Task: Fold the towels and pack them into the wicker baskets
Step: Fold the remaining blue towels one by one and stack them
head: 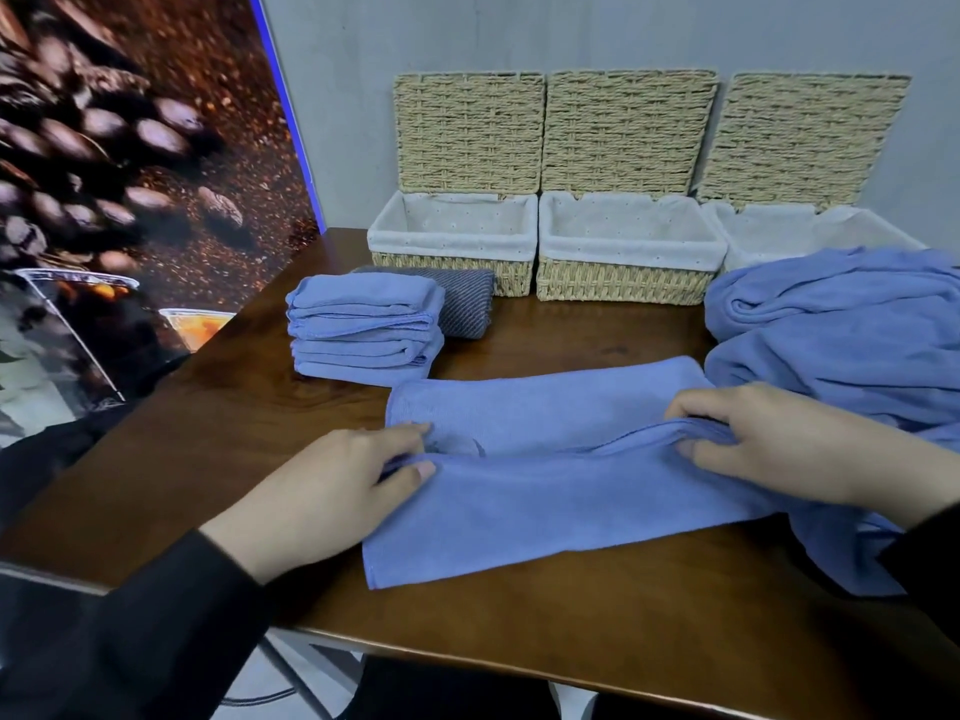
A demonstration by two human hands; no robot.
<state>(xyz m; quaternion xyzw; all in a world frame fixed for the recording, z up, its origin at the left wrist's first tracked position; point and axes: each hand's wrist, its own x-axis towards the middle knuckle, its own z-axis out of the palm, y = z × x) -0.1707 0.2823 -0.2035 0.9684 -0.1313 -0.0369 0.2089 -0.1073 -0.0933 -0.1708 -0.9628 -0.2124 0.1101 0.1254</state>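
A blue towel (545, 491) lies across the near middle of the wooden table (218, 407), partly doubled lengthwise. My left hand (332, 491) pinches its folded edge at the left end, thumb on top. My right hand (779, 444) grips the same edge at the right end, fingers curled over the fold. Three open wicker baskets with white liners stand along the back: left (452, 272), middle (623, 283), right (779, 236). Nothing shows inside the left and middle ones; the right one is partly hidden.
Folded blue towels (363, 330) are stacked at the left, with a folded grey striped cloth (462, 304) behind them. A heap of unfolded blue towels (841, 330) fills the right side. The basket lids lean on the grey wall. A coffee-bean poster stands at the left.
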